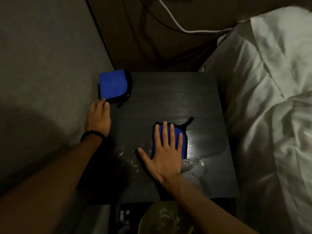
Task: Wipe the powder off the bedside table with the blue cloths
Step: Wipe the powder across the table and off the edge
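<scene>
Right hand (166, 149) flat, fingers spread, on one blue cloth (177, 142) mid-table — left hand (98, 115), grip loose, touches the corner cloth (113, 85).

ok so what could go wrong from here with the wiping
1. The right hand lies flat on a cloth near the table's right edge; a sweep that way could push powder onto the white bedding.
2. Powder sits left of that cloth too, so it may get missed or smeared.
3. The left hand only touches the second cloth at the back left corner; it could slide off.
</scene>
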`<state>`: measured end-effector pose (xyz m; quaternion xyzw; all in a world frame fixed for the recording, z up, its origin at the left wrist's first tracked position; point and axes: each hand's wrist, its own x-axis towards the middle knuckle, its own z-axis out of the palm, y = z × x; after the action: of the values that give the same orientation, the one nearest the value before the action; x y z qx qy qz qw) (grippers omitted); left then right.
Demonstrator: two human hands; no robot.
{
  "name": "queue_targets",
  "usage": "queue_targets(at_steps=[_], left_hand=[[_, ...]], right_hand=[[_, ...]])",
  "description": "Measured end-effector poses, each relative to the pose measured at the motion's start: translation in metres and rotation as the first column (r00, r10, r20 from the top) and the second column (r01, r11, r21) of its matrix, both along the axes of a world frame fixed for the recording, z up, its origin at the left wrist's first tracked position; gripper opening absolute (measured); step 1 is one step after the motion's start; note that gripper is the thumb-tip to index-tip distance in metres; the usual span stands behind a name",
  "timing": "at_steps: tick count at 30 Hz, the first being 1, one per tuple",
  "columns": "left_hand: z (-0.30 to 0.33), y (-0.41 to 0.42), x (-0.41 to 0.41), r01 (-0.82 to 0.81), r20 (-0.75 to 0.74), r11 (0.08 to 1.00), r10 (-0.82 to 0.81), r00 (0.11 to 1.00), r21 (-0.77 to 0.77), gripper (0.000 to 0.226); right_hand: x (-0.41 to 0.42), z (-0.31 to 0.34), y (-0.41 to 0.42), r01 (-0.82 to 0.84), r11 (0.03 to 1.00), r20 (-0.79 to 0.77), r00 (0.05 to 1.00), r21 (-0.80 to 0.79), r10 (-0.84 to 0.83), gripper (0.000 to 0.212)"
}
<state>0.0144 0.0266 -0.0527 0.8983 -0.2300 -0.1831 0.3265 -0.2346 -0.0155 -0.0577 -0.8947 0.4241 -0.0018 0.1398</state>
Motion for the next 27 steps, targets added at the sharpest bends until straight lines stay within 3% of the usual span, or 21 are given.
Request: queue_targets(at_steps=[9, 15, 27], left_hand=[[0.008, 0.003, 0.012, -0.017, 0.05, 1.0, 0.018, 0.999, -0.015, 0.052], [0.008, 0.006, 0.017, 0.0, 0.006, 0.996, 0.0, 1.0, -0.085, 0.049], [0.004, 0.004, 0.036, -0.1, -0.215, 0.992, 0.081, 0.973, -0.082, 0.039]], right_hand=[[0.038, -0.008, 0.024, -0.091, 0.996, 0.068, 0.994, 0.002, 0.091, 0.097], [0.053, -0.006, 0.03, -0.19, 0.981, 0.048, 0.981, 0.034, 0.188, 0.095], [0.088, -0.008, 0.04, -0.476, 0.879, 0.075, 0.877, 0.014, 0.474, 0.087]])
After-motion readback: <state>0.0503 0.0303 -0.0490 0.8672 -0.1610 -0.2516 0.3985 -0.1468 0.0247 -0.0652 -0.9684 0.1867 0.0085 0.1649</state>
